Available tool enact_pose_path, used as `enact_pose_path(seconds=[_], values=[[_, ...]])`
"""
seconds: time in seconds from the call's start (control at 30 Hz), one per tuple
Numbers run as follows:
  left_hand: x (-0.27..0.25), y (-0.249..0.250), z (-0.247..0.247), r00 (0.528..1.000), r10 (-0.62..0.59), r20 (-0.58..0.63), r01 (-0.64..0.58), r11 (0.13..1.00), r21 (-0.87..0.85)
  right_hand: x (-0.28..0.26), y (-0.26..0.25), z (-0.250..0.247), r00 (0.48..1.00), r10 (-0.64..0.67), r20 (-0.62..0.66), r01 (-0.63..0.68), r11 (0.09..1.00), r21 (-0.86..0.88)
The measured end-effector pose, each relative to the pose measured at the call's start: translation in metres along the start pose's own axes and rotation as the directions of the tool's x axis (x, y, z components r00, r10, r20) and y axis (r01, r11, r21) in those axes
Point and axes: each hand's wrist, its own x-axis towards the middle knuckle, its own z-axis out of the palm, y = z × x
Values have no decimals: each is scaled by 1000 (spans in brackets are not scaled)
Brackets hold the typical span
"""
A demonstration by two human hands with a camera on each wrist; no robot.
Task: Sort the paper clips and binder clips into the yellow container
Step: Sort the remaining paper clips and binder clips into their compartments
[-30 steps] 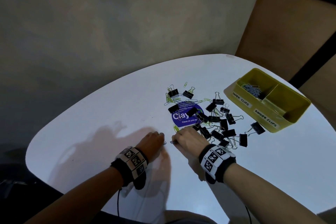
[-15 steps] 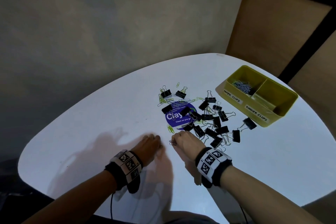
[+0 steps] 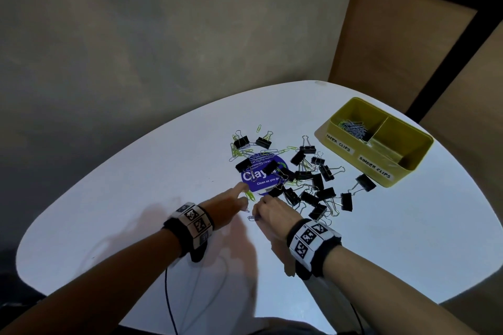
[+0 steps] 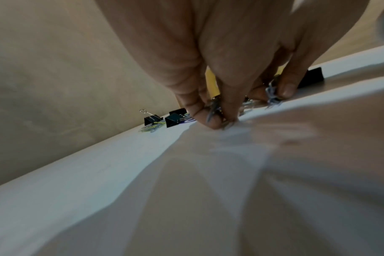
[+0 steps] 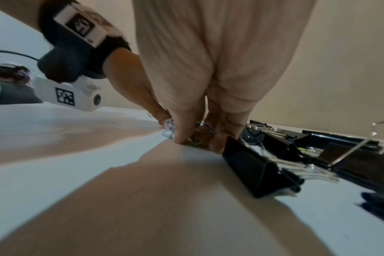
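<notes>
Several black binder clips [image 3: 313,185] and green and silver paper clips [image 3: 239,151] lie scattered mid-table. The yellow container [image 3: 402,179] stands at the right, with silver paper clips [image 3: 353,128] in its left compartment. My left hand [image 3: 231,204] stretches its index finger to the green paper clips [image 3: 249,194]. In the left wrist view its thumb and finger pinch silver paper clips [image 4: 213,110]. My right hand [image 3: 272,212] is curled beside it, pinching silver paper clips [image 5: 169,124] against the table over a green clip [image 5: 195,141].
A round blue sticker [image 3: 258,178] lies under part of the pile. The white table [image 3: 136,198] has a rounded edge near me. A black binder clip [image 5: 257,171] lies just right of my right hand. A grey wall stands behind the table.
My left hand has reached forward, its index finger now at the green paper clips. My right hand has stayed nearly in place with its paper clips.
</notes>
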Motion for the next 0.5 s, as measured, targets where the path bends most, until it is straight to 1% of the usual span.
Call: enact_pose_path(seconds=[0.07,0.1,0.13,0.17,0.23,0.27,0.3,0.33,0.43,0.5], values=[[12,-4,-1,998,35,-52,-31,996,78,0,-1,-2,1000,-13,-5,13,999,-39],[17,-5,-5,995,34,-95,-29,998,50,-1,-2,-3,1000,-19,-3,19,998,-62],[20,-3,-9,995,21,-98,-25,999,-43,-2,-3,-3,1000,-29,-7,28,996,-87],[21,-3,-14,996,49,-71,-58,991,-117,-3,-4,-4,999,-39,-10,38,992,-119],[24,-10,-6,989,118,-92,-128,985,-112,-5,-6,-6,998,-59,-24,55,986,-160],[25,-11,-4,989,129,-74,-138,982,-132,-6,-6,-6,997,-65,-29,60,984,-168],[26,-12,-2,982,157,-104,-169,979,-111,-7,-6,-6,998,-64,-27,59,984,-168],[25,-12,-4,981,160,-112,-171,980,-102,-7,-5,-6,997,-68,-30,62,985,-159],[27,-17,2,969,136,-207,-159,982,-100,-8,-3,-7,999,-27,-41,24,997,-68],[26,-20,8,975,87,-206,-115,985,-128,-8,-2,-7,998,-26,-57,22,997,-71]])
